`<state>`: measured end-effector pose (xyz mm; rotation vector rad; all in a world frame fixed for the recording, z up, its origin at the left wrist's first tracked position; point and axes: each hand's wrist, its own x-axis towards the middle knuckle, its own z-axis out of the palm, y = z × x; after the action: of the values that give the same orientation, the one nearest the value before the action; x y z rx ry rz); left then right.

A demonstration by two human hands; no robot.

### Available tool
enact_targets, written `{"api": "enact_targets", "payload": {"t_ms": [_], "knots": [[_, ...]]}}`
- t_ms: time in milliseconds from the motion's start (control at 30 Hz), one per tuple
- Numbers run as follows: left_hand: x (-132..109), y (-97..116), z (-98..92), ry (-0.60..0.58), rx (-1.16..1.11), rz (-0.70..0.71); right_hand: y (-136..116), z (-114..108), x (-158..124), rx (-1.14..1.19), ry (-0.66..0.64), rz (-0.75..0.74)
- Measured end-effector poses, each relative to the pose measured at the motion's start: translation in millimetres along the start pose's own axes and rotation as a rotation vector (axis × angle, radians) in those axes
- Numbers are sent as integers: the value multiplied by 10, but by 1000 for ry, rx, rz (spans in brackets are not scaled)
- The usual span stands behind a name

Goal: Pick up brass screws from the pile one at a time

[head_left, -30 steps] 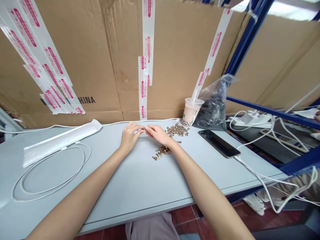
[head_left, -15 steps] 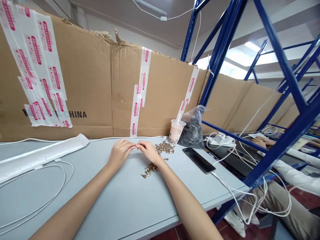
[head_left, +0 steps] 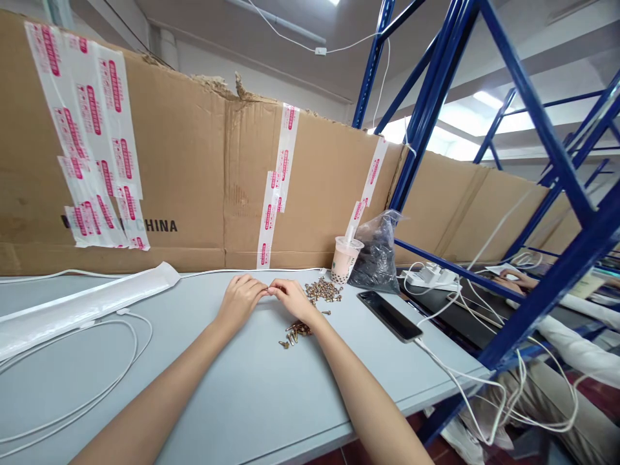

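The view is tilted higher; left hand [head_left: 241, 300] and right hand [head_left: 292, 300] are held fingertips [head_left: 264, 289] together, brass-coloured screws [head_left: 322, 290] kept within reach.

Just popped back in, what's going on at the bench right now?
A person's left hand and right hand meet at the fingertips above a grey table, right beside two loose piles of brass-coloured screws. Whether the fingers hold anything is too small to tell. A phone and a bubble tea cup stand nearby.

This is a workshop-like assembly room, shown by blue steel racks [head_left: 433, 110], taped cardboard sheets [head_left: 184, 161], a long grey bench [head_left: 252, 400] and loose screws [head_left: 322, 290].
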<state>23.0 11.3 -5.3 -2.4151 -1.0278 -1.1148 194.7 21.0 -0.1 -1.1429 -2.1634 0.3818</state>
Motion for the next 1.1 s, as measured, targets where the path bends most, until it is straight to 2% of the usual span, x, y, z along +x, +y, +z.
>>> {"api": "enact_targets", "payload": {"t_ms": [167,367,633,800,967,1100], "knots": [[-5,-17,6,-5,17,7,-40,-32,-17,-49,8,-50],[1,-20,13,-68,57,2,-71,-43,-41,-109,17,-81],[-9,-62,99,-110,14,-26,-10,3,-19,-197,8,-105],[9,-91,103,-90,-197,-152,10,32,2,-212,67,-158],[36,-118,150,-30,-557,-367,-44,22,-35,-419,159,-206],[68,-150,151,-29,-850,-524,-93,19,-36,-379,226,-272]]}}
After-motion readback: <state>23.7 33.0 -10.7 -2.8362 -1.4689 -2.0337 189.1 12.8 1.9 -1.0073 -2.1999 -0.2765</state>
